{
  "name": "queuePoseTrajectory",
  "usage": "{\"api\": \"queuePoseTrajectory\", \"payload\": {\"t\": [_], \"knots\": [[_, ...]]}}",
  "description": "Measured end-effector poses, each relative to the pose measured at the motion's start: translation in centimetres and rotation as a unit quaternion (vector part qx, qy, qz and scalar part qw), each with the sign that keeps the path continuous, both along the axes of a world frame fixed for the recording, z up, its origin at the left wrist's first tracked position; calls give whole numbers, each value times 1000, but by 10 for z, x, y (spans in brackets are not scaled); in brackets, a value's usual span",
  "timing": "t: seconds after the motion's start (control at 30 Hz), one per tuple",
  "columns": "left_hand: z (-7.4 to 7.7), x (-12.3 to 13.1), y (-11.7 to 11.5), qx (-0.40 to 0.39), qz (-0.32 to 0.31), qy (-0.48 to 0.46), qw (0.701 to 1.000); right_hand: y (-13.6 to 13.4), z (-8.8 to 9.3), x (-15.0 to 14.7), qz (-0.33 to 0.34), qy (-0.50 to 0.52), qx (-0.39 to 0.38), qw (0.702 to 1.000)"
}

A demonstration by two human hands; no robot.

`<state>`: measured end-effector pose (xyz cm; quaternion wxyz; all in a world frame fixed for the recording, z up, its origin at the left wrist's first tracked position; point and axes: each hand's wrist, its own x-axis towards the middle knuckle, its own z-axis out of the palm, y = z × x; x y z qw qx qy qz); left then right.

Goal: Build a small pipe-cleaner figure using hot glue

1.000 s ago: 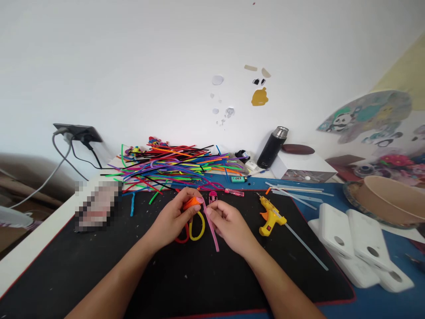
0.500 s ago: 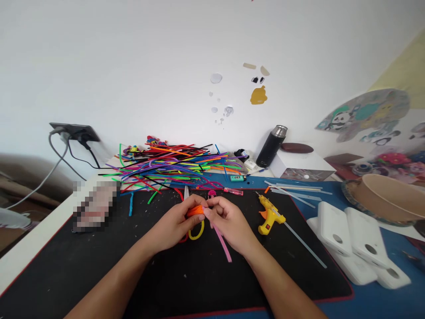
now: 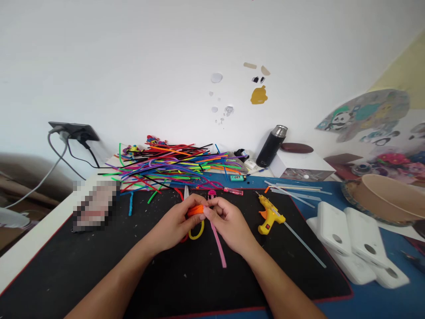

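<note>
Over the black mat (image 3: 99, 266) my left hand (image 3: 172, 226) is closed around a small orange pipe-cleaner bundle (image 3: 195, 209). My right hand (image 3: 229, 223) pinches a pink pipe cleaner (image 3: 219, 246) against that bundle; its free end hangs down toward me. Scissors (image 3: 194, 230) with a yellow and a red handle loop lie on the mat under my left hand, their blade tip showing just beyond my fingers. Both hands touch at the fingertips.
A heap of coloured pipe cleaners (image 3: 172, 166) lies behind the mat. A yellow glue gun (image 3: 269, 215) and clear glue sticks (image 3: 299, 190) sit to the right, then white foam blocks (image 3: 358, 248), a brown bowl (image 3: 388, 199), a black flask (image 3: 270, 146). Cables hang at the left wall.
My hands came together at the orange bundle. The pink pipe cleaner's free end swung from pointing right-down to hanging nearer and lower on the mat.
</note>
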<state>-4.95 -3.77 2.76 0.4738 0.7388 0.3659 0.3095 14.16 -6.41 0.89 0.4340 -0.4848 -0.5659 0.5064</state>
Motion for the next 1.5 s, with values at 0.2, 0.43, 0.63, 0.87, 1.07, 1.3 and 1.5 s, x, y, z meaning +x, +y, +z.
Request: {"api": "queuePoseTrajectory", "payload": {"t": [0.2, 0.43, 0.63, 0.87, 1.07, 1.3, 1.5], "knots": [[-11, -2, 8, -91, 26, -102, 990, 8, 2, 13, -45, 42, -29, 998], [-23, 4, 14, -221, 74, -183, 955, 26, -14, 34, -152, -19, -1, 988], [-30, 14, 13, -314, 111, -201, 921, 29, -32, 28, -116, -32, -59, 991], [-30, 19, 13, -354, 97, -216, 905, 29, -29, 21, -105, 32, -95, 989], [-29, 18, 12, -358, 96, -227, 901, 29, -28, 19, -97, 50, -97, 989], [-28, 14, 14, -348, 103, -262, 894, 28, -26, 19, -110, 86, -94, 986], [-24, 10, 15, -355, 111, -255, 893, 27, -24, 17, -109, 94, -101, 985]]}}
